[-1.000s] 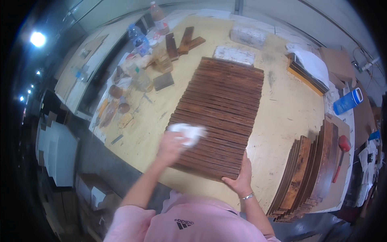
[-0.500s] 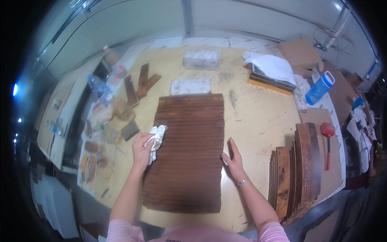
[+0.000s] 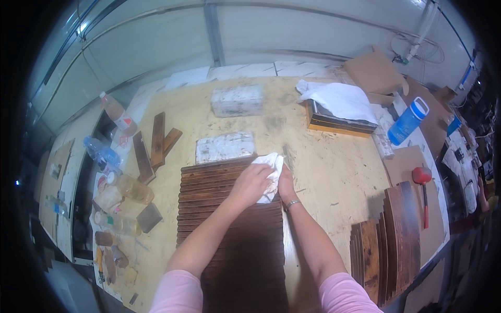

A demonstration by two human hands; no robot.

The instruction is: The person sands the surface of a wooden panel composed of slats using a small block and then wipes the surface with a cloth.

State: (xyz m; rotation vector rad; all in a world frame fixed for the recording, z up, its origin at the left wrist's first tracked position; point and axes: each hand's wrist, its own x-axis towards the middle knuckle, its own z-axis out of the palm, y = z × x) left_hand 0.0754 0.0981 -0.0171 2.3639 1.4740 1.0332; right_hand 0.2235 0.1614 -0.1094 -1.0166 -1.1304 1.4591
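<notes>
A row of dark brown wooden strips (image 3: 209,208) lies side by side on the table. My left hand (image 3: 251,183) is closed on a white cloth (image 3: 272,169) and presses it onto the strips at their far right corner. My right hand (image 3: 286,183) stands at the right edge of the row, against the cloth. Its fingers are mostly hidden behind the cloth, so their grip does not show. Just beyond the row's far edge sits a white wrapped block (image 3: 225,147).
Another wrapped block (image 3: 237,101) stands farther back. Loose wood pieces (image 3: 158,140) and bottles (image 3: 130,188) are at left. Stacked strips (image 3: 402,235), a red-headed mallet (image 3: 421,176), a blue bottle (image 3: 408,121) and a cloth-topped box (image 3: 342,127) are at right.
My left hand has carried the cloth from the row's left edge to its far right corner. My right hand has moved forward along the right edge to meet it. The view has shifted.
</notes>
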